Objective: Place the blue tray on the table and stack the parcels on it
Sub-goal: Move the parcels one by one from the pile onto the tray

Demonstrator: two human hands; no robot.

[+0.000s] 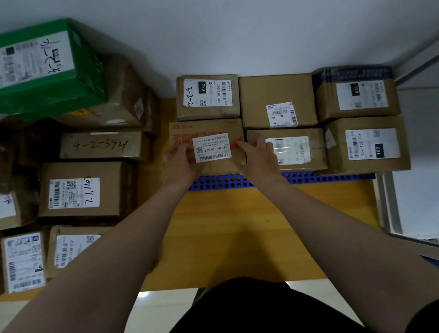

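Observation:
A blue perforated tray (301, 176) lies on the yellow table (245, 230) against the white wall. Several brown parcels sit on it in two rows. The front-left one, a cardboard box with red print and a white label (210, 130), is held from both sides. My left hand (179, 164) grips its left edge and my right hand (259, 159) grips its right edge. Its near edge rests at the tray's front rim. Beside it on the right lies a flat parcel with a taped label (291, 150).
A pile of parcels fills the table's left side, topped by a green box (34, 68), with a box marked 4-2-394 (102, 147) beside the tray. A metal frame (391, 201) borders the table's right edge. Bare yellow tabletop lies in front of the tray.

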